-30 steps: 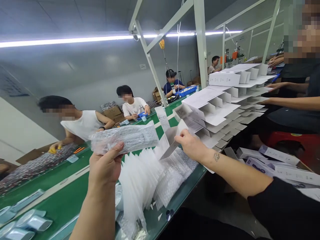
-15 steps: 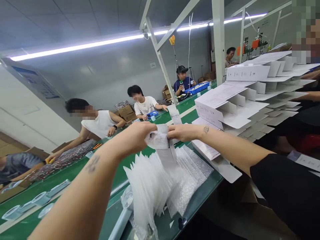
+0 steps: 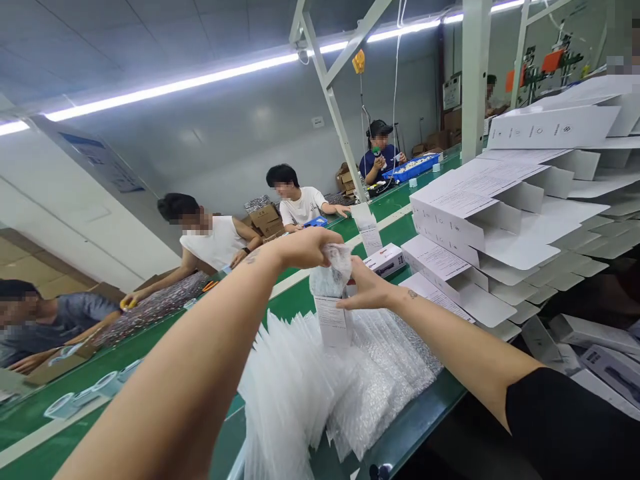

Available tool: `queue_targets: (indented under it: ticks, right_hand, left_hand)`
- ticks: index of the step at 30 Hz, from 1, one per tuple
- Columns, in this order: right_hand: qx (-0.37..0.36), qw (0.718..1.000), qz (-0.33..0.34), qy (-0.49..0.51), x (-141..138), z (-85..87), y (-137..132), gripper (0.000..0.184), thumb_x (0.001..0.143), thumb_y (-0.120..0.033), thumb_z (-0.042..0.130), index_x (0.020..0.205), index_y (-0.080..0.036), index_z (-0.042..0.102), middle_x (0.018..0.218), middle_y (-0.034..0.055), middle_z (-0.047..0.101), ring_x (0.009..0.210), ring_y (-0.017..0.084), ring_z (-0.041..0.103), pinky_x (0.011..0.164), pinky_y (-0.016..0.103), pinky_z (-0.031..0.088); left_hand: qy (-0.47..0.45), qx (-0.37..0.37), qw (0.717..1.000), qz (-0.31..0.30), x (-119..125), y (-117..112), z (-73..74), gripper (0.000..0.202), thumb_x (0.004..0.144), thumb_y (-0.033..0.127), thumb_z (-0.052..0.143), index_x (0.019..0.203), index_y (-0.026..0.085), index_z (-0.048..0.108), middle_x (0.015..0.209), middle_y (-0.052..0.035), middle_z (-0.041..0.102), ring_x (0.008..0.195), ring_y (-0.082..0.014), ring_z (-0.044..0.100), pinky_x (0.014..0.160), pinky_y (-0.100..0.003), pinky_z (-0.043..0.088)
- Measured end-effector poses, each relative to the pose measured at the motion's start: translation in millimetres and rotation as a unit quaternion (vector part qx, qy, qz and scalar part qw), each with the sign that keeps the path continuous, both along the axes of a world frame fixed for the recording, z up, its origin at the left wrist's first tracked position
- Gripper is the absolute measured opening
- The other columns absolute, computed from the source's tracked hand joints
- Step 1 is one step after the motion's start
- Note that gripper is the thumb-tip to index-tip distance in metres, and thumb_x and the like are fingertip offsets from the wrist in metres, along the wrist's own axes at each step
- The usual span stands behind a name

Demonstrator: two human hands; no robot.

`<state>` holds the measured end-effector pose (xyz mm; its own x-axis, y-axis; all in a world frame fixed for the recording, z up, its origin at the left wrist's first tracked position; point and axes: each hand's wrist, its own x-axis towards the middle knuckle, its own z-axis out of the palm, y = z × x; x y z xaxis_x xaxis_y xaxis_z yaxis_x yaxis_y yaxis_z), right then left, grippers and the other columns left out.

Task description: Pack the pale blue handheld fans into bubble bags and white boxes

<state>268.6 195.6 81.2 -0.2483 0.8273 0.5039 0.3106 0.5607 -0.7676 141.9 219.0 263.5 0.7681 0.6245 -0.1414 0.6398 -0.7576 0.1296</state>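
Note:
My left hand [image 3: 317,245] is closed on the top of a bubble-wrap pouch [image 3: 330,275]; what the pouch contains is blurred by the wrap. Its lower end meets the top of an upright white printed carton [image 3: 332,321]. Around the upper right side of that carton, my right hand [image 3: 369,287] is closed, thumb toward me, with some fingers hidden behind. A fanned row of bubble-wrap bags [image 3: 295,373] lies just below and around the carton.
Stacked open white cartons [image 3: 450,230] rise on the right. A closed printed box [image 3: 384,260] lies behind my right hand. The green conveyor belt [image 3: 395,208] carries pale blue parts [image 3: 107,385] at left. Several people sit across it. Finished-looking boxes [image 3: 610,373] lie lower right.
My right hand has moved down from the pouch's upper edge to the carton's side. The pouch now sits upright over the carton's top. The camera view has turned slightly left.

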Motion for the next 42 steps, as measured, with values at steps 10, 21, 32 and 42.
queue_targets:
  ticks: [10, 21, 32, 42]
  right_hand:
    - [-0.117, 0.987, 0.105, 0.020, 27.0, 10.5, 20.5, 0.077, 0.062, -0.024, 0.080, 0.124, -0.029, 0.034, 0.122, 0.0051, 0.046, 0.116, 0.021, 0.050, 0.095, 0.040, 0.047]
    - [-0.138, 0.984, 0.111, 0.017, 11.0, 2.6, 24.5, 0.051, 0.065, -0.018, 0.074, 0.109, -0.022, 0.048, 0.116, 0.0048, 0.055, 0.111, 0.021, 0.055, 0.095, 0.041, 0.048]
    - [-0.159, 0.983, 0.088, 0.027, -11.6, -17.6, 20.0, 0.105, 0.062, -0.029, 0.080, 0.141, -0.025, 0.012, 0.135, 0.0141, 0.038, 0.124, 0.027, 0.046, 0.095, 0.043, 0.047]
    - [-0.158, 0.981, 0.113, 0.017, -25.2, -24.6, 19.2, 0.066, 0.057, -0.023, 0.082, 0.117, -0.020, 0.054, 0.110, 0.0064, 0.060, 0.101, 0.025, 0.059, 0.086, 0.040, 0.052]
  left_hand:
    - [-0.365, -0.058, 0.923, 0.110, -64.6, 4.6, 16.0, 0.029, 0.049, 0.024, 0.082, 0.075, 0.019, 0.071, 0.085, -0.0071, 0.069, 0.081, -0.0247, 0.064, 0.068, -0.033, 0.052]
    - [-0.353, -0.040, 0.912, 0.206, -94.2, -8.0, -14.4, 0.023, 0.045, 0.028, 0.079, 0.062, 0.021, 0.065, 0.077, -0.0045, 0.067, 0.079, -0.0238, 0.059, 0.060, -0.026, 0.046]
    - [-0.157, -0.134, 0.977, 0.063, -42.2, 30.8, -21.4, 0.025, 0.057, 0.020, 0.064, 0.081, 0.022, 0.065, 0.081, -0.0004, 0.066, 0.079, -0.0200, 0.060, 0.069, -0.029, 0.045]
    - [0.044, 0.036, 0.998, -0.036, -20.5, 9.9, -41.2, 0.036, 0.071, 0.015, 0.056, 0.106, 0.024, 0.061, 0.110, -0.0061, 0.062, 0.097, -0.0241, 0.058, 0.078, -0.033, 0.044]
